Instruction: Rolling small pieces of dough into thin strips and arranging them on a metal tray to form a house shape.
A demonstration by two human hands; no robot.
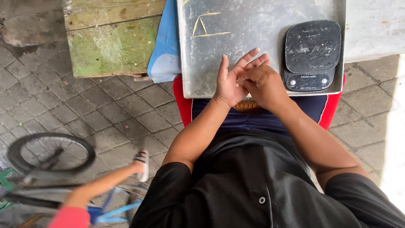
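Grey paving [105, 114] runs under a seated person, seen from the head camera, with a worn green bench [112, 40] at the upper left and a blurred bicycle wheel [50, 153] and someone else's leg [109, 181] passing at the lower left.

A metal tray [253, 46] rests across the lap. It holds a black scale [311, 55] at its right side and a few thin pale sticks [206, 26] near its far left; otherwise it carries only dusty smears.

The left hand [232, 80] lies palm up, fingers spread wide. The right hand [263, 84] presses its fingertips into that palm, pinching a small pale bit [238, 83]; what it is cannot be told.

The bit could slip between the spread fingers and fall to the paving, since the hands sit at the tray's near edge. The passing leg could also jog the tray and slide the scale.
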